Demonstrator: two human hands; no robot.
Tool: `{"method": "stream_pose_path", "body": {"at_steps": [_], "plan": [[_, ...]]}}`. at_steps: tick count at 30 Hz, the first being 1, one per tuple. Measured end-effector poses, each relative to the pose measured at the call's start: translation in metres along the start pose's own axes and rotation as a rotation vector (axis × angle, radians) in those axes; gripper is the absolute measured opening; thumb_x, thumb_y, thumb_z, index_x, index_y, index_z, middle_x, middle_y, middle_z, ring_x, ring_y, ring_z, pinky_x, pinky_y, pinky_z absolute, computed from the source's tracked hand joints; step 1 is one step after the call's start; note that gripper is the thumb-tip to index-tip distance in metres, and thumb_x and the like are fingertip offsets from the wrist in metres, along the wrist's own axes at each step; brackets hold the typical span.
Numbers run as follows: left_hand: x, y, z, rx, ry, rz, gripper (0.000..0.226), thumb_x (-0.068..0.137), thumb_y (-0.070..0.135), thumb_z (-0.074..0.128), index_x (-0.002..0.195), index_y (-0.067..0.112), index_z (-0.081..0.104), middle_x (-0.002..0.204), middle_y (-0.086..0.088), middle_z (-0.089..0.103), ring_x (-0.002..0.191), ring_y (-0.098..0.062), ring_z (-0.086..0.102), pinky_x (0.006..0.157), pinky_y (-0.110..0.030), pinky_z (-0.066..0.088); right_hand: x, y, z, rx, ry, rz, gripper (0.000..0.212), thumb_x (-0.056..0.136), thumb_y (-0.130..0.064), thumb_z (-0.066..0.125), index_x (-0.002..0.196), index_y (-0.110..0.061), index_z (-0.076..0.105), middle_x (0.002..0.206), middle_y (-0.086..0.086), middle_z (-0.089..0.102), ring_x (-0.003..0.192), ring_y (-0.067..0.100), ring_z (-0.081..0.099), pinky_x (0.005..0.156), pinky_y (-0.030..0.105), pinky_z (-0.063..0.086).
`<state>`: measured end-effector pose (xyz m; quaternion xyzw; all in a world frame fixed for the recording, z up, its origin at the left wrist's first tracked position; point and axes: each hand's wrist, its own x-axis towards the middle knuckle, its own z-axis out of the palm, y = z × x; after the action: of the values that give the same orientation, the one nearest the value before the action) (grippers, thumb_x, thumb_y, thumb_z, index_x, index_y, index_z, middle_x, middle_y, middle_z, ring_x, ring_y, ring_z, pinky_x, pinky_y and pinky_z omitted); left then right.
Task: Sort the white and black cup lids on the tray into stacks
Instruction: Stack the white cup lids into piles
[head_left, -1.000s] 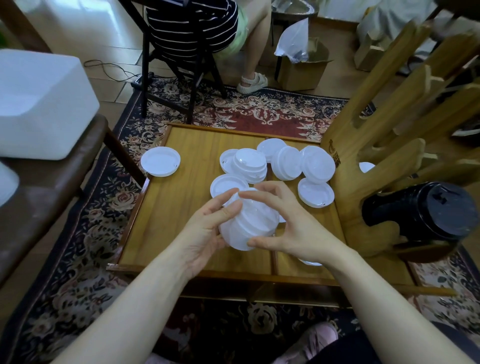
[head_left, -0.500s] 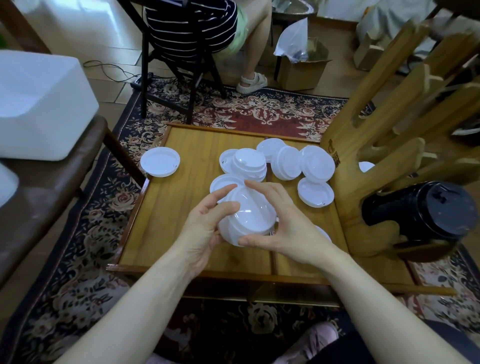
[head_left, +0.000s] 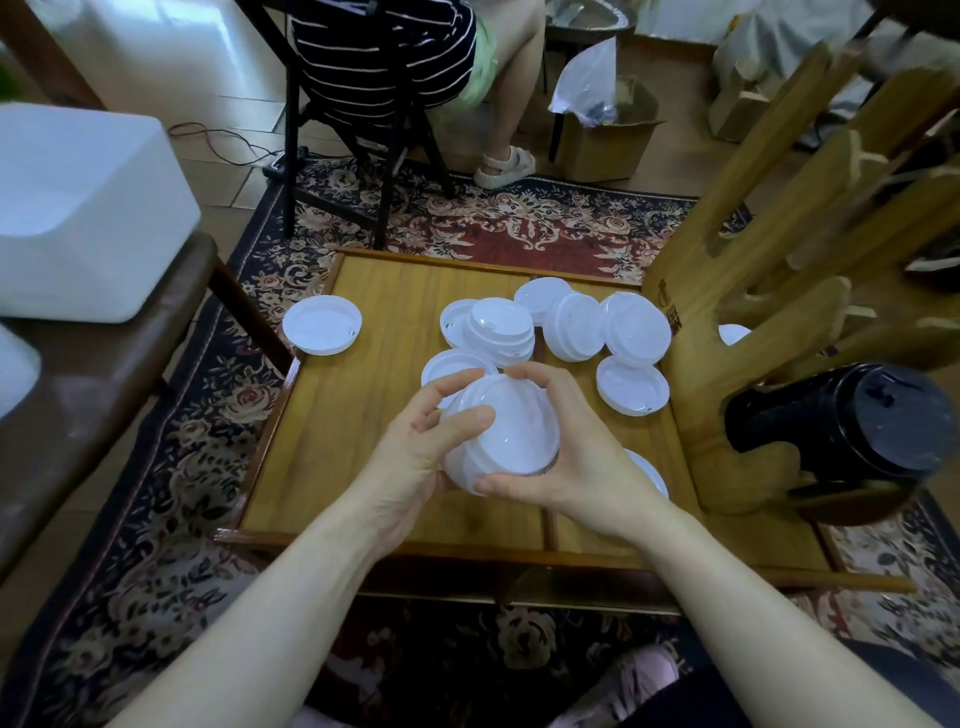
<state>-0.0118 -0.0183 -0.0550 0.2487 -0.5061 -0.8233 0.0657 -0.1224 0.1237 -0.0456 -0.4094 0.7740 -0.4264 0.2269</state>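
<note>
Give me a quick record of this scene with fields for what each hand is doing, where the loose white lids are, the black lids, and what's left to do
left hand: grips the stack of white lids from its left side
right hand: grips the same stack from the right, thumb under it
stack: held tilted above the wooden tray
loose white lids: heaped at the tray's far right
single lid: alone on the far left rim
black lids: one stack lying on its side, right of the tray
left to do: loose white lids not yet stacked
</note>
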Motion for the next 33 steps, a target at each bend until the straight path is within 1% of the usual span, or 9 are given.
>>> {"method": "stream_pose_path", "body": {"at_steps": [5,8,12,15,18,21,24,28,33], "plan": [[0.001,-0.004,0.002,0.037,0.06,-0.009,0.059,0.06,0.039,0.081,0.118,0.042,0.071,0.122,0.002,0.072,0.104,-0.014,0.071,0.08,-0.042,0.058,-0.002,0.006,-0.015,0.032,-0.184,0.063,0.094,0.062,-0.055,0.084,0.136,-0.054,0.027,0.143,-0.031,0.03,0.135,-0.008,0.03,0.11,0.028,0.036],[0.004,-0.002,-0.001,0.029,0.114,-0.003,0.059,0.058,0.041,0.082,0.116,0.04,0.073,0.119,0.002,0.073,0.105,-0.015,0.07,0.081,-0.043,0.057,-0.008,0.024,-0.041,-0.168,-0.316,0.184,0.113,0.062,-0.057,0.084,0.142,-0.061,0.004,0.157,-0.026,0.01,0.144,-0.004,0.011,0.118,0.032,0.023],[0.004,0.002,-0.004,0.007,0.151,0.002,0.048,0.067,0.036,0.074,0.115,0.037,0.073,0.117,0.006,0.074,0.106,-0.014,0.068,0.085,-0.044,0.055,-0.019,0.051,-0.069,-0.498,-0.324,0.455,0.13,0.067,-0.044,0.086,0.154,-0.035,-0.009,0.162,-0.008,-0.002,0.149,0.016,0.001,0.117,0.044,0.025],[0.002,0.004,-0.003,0.012,0.137,-0.009,0.05,0.067,0.034,0.08,0.117,0.037,0.072,0.115,0.009,0.074,0.104,-0.014,0.069,0.08,-0.039,0.055,-0.019,0.057,-0.067,-0.574,-0.376,0.557,0.129,0.068,-0.045,0.084,0.155,-0.03,-0.01,0.163,-0.004,-0.001,0.15,0.022,0.004,0.115,0.045,0.029],[0.001,0.004,-0.003,0.011,0.133,-0.032,0.057,0.064,0.035,0.08,0.119,0.035,0.071,0.115,0.007,0.075,0.103,-0.015,0.068,0.08,-0.038,0.055,-0.016,0.059,-0.055,-0.692,-0.402,0.528,0.117,0.073,-0.045,0.08,0.156,-0.03,-0.002,0.159,-0.002,0.015,0.145,0.021,0.018,0.108,0.04,0.038],[0.001,0.003,-0.004,0.005,0.14,-0.052,0.058,0.064,0.034,0.075,0.122,0.034,0.071,0.116,0.007,0.075,0.111,-0.019,0.067,0.093,-0.047,0.053,-0.012,0.057,-0.051,-0.781,-0.412,0.496,0.105,0.076,-0.047,0.076,0.155,-0.031,0.008,0.151,-0.001,0.027,0.138,0.02,0.027,0.104,0.037,0.042],[0.002,0.004,-0.005,-0.007,0.146,-0.065,0.058,0.065,0.033,0.076,0.122,0.033,0.07,0.116,0.007,0.074,0.115,-0.02,0.066,0.1,-0.05,0.051,-0.011,0.049,-0.064,-0.55,-0.315,0.499,0.098,0.073,-0.047,0.079,0.152,-0.035,0.022,0.152,-0.006,0.028,0.14,0.016,0.029,0.108,0.04,0.04],[0.003,0.004,-0.005,-0.024,0.15,-0.081,0.061,0.064,0.031,0.082,0.123,0.034,0.07,0.119,0.005,0.074,0.117,-0.021,0.065,0.1,-0.048,0.051,-0.012,0.027,-0.076,0.054,-0.075,0.288,0.088,0.063,-0.048,0.083,0.141,-0.043,0.041,0.141,-0.02,0.048,0.136,0.003,0.04,0.105,0.034,0.045],[0.002,0.003,-0.001,-0.033,0.113,-0.097,0.062,0.064,0.032,0.083,0.124,0.034,0.069,0.12,0.006,0.073,0.116,-0.019,0.066,0.096,-0.043,0.052,-0.005,0.002,-0.062,0.731,-0.057,0.156,0.08,0.069,-0.034,0.067,0.143,-0.043,0.038,0.14,-0.004,0.055,0.122,0.023,0.059,0.087,0.039,0.055]]}}
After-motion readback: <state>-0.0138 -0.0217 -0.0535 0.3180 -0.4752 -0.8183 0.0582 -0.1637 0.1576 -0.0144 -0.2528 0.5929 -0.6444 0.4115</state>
